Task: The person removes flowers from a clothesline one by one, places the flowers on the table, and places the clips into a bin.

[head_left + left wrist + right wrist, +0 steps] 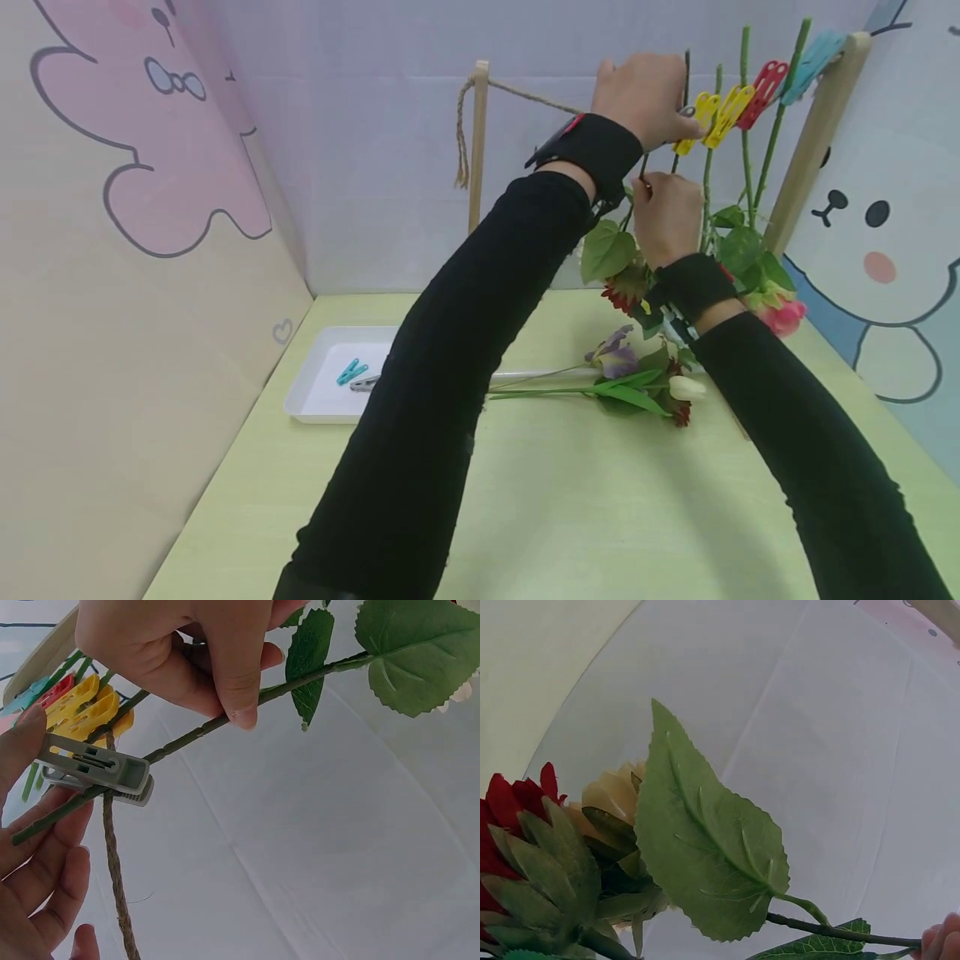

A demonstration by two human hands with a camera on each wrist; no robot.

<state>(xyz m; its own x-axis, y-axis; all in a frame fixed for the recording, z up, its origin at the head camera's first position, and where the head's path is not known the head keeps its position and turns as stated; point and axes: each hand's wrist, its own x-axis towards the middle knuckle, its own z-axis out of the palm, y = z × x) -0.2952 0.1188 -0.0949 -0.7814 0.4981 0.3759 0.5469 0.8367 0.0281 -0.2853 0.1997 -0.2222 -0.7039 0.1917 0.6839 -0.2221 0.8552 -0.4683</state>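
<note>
My left hand (645, 96) is raised at the twine (532, 96), its thumb and fingers pinching a grey clothespin (97, 769). The clothespin's jaws sit over the twine and the end of a dark green flower stem (184, 741). Just below, my right hand (671, 217) pinches that same stem between thumb and fingertips. Broad green leaves (712, 847) grow from the stem, which hangs bloom-down. Behind the large leaf show a cream flower (611, 795) and a red flower (536, 855). In the right wrist view only the fingertips of my right hand show at the corner.
Yellow clothespins (727, 117), a red clothespin (765, 93) and blue clothespins (813, 67) hold stems toward the right wooden post (817, 142). Another post (477, 150) stands left. Purple (615, 357) and white (686, 387) flowers lie on the table. A white tray (322, 408) holds clothespins (352, 372).
</note>
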